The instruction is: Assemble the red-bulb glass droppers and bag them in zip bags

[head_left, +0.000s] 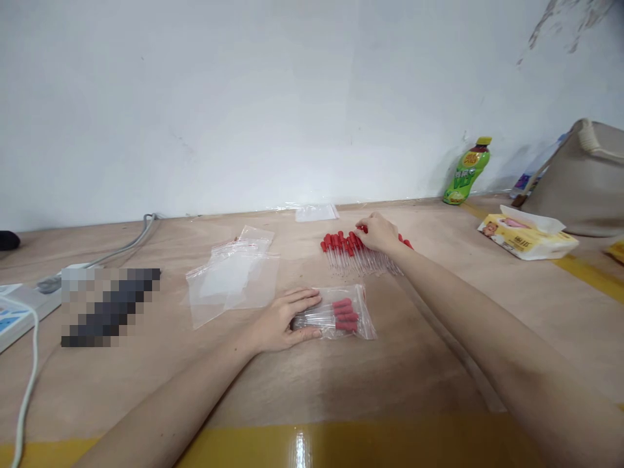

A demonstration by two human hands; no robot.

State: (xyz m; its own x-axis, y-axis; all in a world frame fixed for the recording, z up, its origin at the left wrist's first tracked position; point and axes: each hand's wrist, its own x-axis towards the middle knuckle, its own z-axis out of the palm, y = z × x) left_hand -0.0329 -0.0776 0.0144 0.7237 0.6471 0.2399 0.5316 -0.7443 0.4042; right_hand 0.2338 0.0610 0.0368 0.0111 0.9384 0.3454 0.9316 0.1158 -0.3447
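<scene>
A clear zip bag (366,318) lies flat on the table with several red-bulbed droppers (346,317) inside, their bulbs toward its right end. My left hand (287,320) rests on the bag's left part, fingers stretched out and thumb apart. Behind the bag, a row of loose droppers (341,244) has red bulbs pointing to the wall and thin clear stems toward me. Over that row, my right hand (377,233) is closed, its fingertips pinching a red dropper bulb. The hand hides part of the row.
Flat clear zip bags (234,276) overlap to the left. Against the wall are a white packet (316,212) and a green drink bottle (467,172). A tissue pack (529,237) and a beige bag (580,175) stand right. A power strip (29,312) with cables lies far left, near a blurred dark object (117,309).
</scene>
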